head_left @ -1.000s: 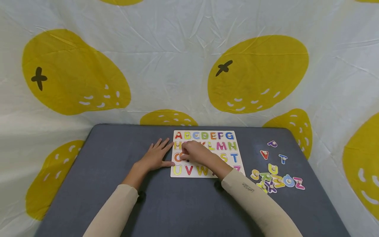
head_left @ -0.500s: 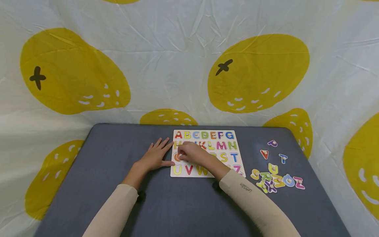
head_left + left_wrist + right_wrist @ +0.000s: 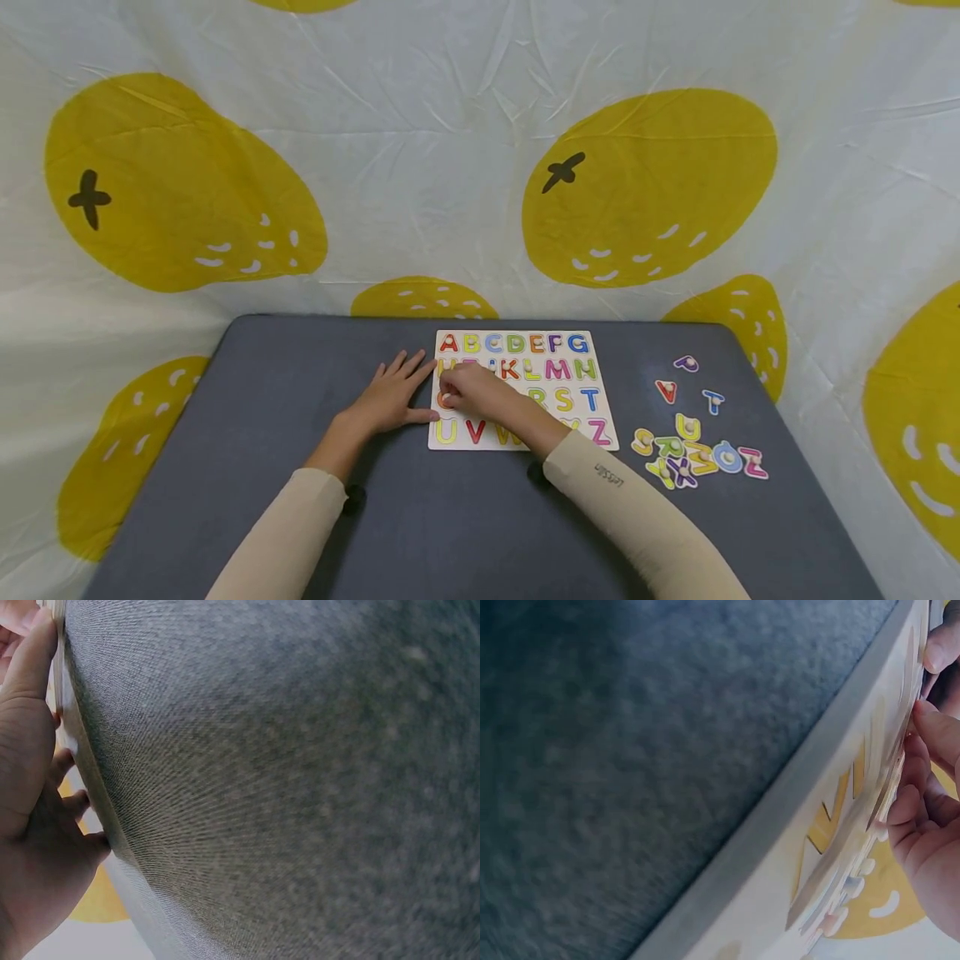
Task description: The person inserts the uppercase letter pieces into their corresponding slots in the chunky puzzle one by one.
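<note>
A white alphabet puzzle board (image 3: 570,384) lies on the dark table, its top rows filled with knobbed letters. My left hand (image 3: 393,396) rests with fingers spread beside the board's left edge, the thumb touching the board's side. My right hand (image 3: 480,392) reaches over the board with finger and thumb pinched together. It holds an orange letter O piece (image 3: 445,401) at the left of the third row, mostly hidden by the fingers. In the right wrist view, the right fingers (image 3: 930,724) stand low at the board's surface. The left thumb (image 3: 34,664) shows along the board's edge.
Loose knobbed letters lie right of the board: a purple P (image 3: 686,363), a red V (image 3: 666,392), a blue T (image 3: 713,402), and a cluster with a yellow U (image 3: 687,427), a blue Q (image 3: 727,457) and a pink Z (image 3: 753,462). A lemon-print cloth (image 3: 420,183) hangs behind.
My right hand has shifted slightly left across the board onto the O place in the third row. The left hand keeps its place at the board's edge.
</note>
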`<state>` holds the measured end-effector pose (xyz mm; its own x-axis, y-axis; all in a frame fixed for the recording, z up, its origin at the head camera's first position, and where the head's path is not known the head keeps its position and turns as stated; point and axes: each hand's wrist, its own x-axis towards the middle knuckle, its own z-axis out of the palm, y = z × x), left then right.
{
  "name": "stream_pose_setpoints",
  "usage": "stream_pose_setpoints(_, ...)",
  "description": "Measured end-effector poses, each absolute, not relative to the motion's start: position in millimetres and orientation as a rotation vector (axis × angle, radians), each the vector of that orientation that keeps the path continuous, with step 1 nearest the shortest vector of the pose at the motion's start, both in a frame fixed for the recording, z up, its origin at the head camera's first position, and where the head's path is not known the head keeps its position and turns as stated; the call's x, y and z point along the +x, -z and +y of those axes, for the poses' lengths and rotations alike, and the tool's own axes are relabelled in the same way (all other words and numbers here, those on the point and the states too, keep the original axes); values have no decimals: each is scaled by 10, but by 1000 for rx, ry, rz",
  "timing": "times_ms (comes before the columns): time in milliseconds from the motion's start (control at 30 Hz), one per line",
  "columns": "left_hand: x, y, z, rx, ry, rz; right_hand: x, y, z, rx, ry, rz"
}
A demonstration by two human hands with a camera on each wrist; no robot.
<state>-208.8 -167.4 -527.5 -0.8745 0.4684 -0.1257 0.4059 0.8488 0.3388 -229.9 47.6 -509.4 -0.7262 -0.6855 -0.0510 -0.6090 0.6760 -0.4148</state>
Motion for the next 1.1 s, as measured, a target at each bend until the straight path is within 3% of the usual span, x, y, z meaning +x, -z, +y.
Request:
stream_pose_setpoints(600,-2092,5270,-1664,651,-444,2820,-2287,4942,878,-1043,656,2748)
stream_pose_setpoints(1100,-2105,5286,-1661,653,-443,2816,-2193,4966,1871,-878,766,2863)
